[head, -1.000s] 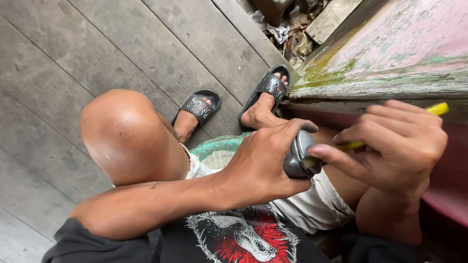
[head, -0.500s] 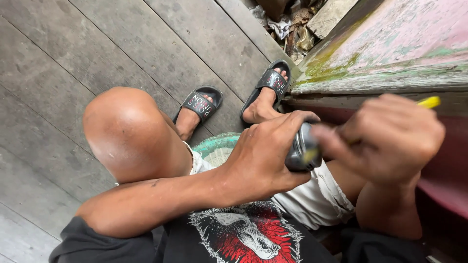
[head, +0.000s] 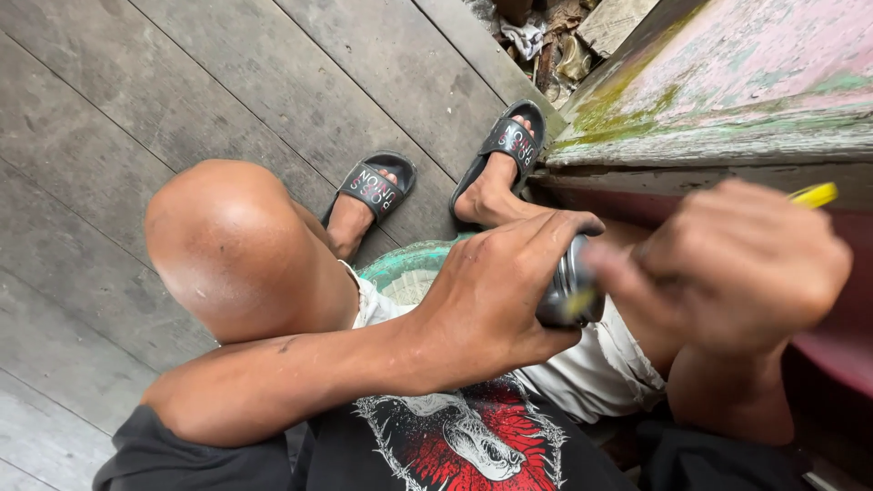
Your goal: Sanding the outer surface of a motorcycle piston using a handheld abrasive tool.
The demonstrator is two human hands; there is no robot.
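Observation:
My left hand [head: 491, 291] wraps around a small dark metal can [head: 568, 295] held over my lap. My right hand [head: 741, 264] is closed on a thin yellow-handled tool [head: 814, 195], whose tip reaches the rim of the can; this hand is blurred by motion. I sit on a green stool [head: 400, 268] with my left knee [head: 227, 241] raised. Both feet wear black slide sandals [head: 373, 186] on the plank floor.
A worn wooden bench or table top [head: 727, 100] with pink and green paint stands at the right, close to my right hand. Scraps of rubbish [head: 546, 45] lie at the top by its end. Grey floor planks [head: 136, 100] fill the left.
My right hand has shifted and twisted at the can, with the yellow tool's tip working around the rim. The left hand keeps the can steady. The view has drifted slightly.

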